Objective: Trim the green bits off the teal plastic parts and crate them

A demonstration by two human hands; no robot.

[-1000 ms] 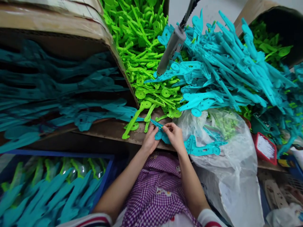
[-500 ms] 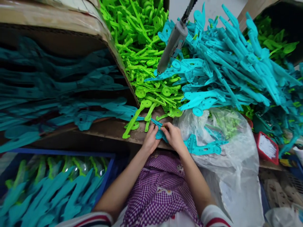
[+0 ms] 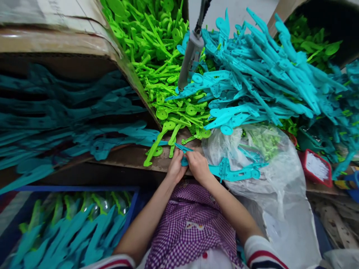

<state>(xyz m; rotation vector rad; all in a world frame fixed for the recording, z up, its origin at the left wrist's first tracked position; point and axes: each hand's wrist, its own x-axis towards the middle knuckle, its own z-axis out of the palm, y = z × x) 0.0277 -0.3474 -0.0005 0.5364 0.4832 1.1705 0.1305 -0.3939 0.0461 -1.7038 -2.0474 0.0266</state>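
My left hand (image 3: pixel 175 166) is closed around a turquoise molded plastic part (image 3: pixel 183 148), whose narrow tip points up and left. Pressed against the same part from the other side is my right hand (image 3: pixel 198 166), its fingers bunched over the part's middle. Whatever lies under those fingertips is hidden. A wider turquoise length (image 3: pixel 238 171) with holes and ribs emerges right of the right hand; I cannot tell whether it belongs to the held part. Green lever-like pieces (image 3: pixel 158 144) lie on the bench edge just beyond my hands.
A grey power screwdriver (image 3: pixel 190 59) hangs over heaped green parts (image 3: pixel 157 48) and turquoise parts (image 3: pixel 269 71). A cardboard box (image 3: pixel 112 56) stands left, above a blue crate (image 3: pixel 134 201) of turquoise-green pieces. At right are a clear plastic bag (image 3: pixel 286 175) and a red tray (image 3: pixel 308 173) of small white pieces.
My right hand has moved slightly left and its fingers now cover more of the turquoise part. The whole view has shifted a little.
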